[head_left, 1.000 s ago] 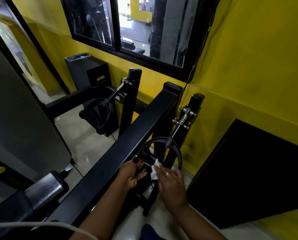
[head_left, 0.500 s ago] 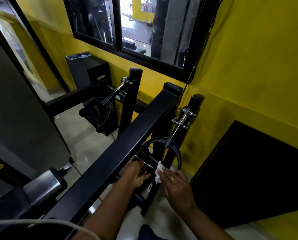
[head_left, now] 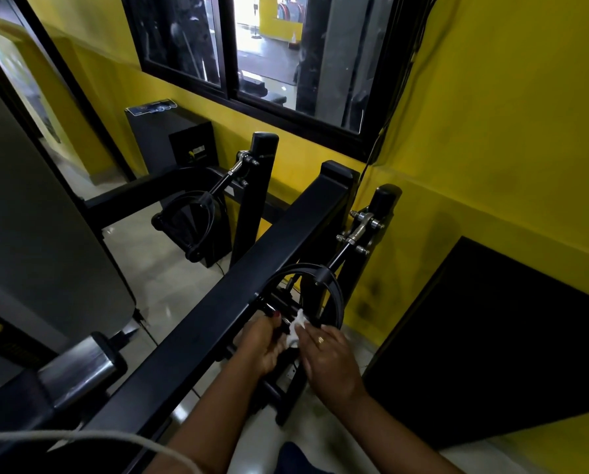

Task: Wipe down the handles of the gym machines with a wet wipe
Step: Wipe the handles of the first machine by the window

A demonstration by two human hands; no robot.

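Yellow painted wall (head_left: 491, 114) fills the right side and back, w/ a black-framed window (head_left: 286, 63) set in it. A thick black square steel beam (head_left: 238, 285) of the gym machine runs diagonally through the middle. Just right of it hangs the near black stirrup cable handle (head_left: 337, 299), a strap loop w/ a short grip bar across the bottom, clipped to an upright post. A second black stirrup handle (head_left: 187, 224) hangs well apart on the far side of the beam, w/ no hand on it.

Step in hand: wiping the near handle's grip bar. Left hand (head_left: 262, 347) curls round the bar's left end, thumb on top – prob. steadying it so it can't swing. Right hand (head_left: 330, 357) grips the small white crumpled wet wipe (head_left: 298, 323) and presses it on the bar's right part, touching the left hand's fingertips. The thumb is hidden, so exact pinch unclear. A thin gold ring (head_left: 320, 339) shows on one finger.

Progress: looks like mid-wipe on this handle, w/ the far one presumably yet to do.

Next move calls for sliding or twisting the wipe along the bar's full length, incl. underside and end caps – so the left hand must shift off its patch, else that bit gets missed. Then reach over the beam to the far handle.
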